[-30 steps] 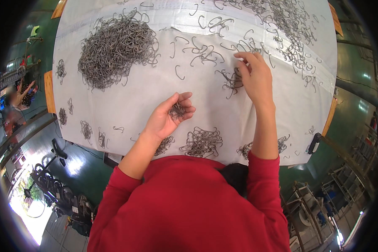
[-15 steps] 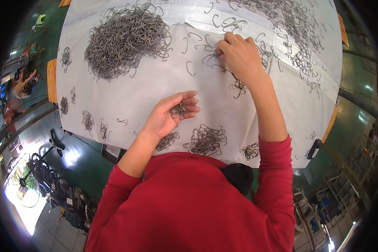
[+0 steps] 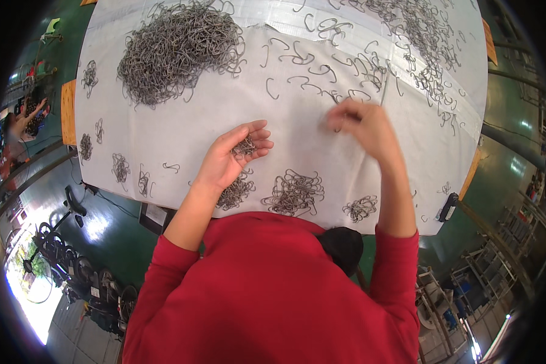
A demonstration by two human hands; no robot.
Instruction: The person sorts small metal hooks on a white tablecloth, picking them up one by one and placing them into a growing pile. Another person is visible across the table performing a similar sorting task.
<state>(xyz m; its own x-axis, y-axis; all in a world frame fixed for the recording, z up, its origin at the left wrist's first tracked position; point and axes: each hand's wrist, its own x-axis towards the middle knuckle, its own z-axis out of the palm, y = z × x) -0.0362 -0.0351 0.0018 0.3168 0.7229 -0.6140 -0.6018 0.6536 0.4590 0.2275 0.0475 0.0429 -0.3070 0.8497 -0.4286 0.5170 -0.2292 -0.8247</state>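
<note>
My left hand [image 3: 225, 155] is cupped, palm turned up, around a small bunch of S-shaped wire hooks [image 3: 244, 146]. My right hand [image 3: 365, 124] hangs over the table to the right, its fingers curled into a pinch and smeared by motion; what sits at its fingertips cannot be made out. Just beyond it lie loose hooks [image 3: 321, 71], scattered singly and in tangles. Below my left hand rests a small heap of hooks [image 3: 236, 191]. Beside that is a larger heap [image 3: 294, 193], with another small heap [image 3: 361, 208] to its right.
A big mound of hooks [image 3: 179, 54] covers the far left of the pale sheeted table [image 3: 164, 130]. More hooks [image 3: 428, 36] spread across the far right. Small clusters [image 3: 120, 168] line the left edge. A small black object [image 3: 448, 207] sits at the right corner.
My right hand has left the scattered hooks and come nearer to me, uncovering the loose hooks there. My left hand stays cupped around its bunch.
</note>
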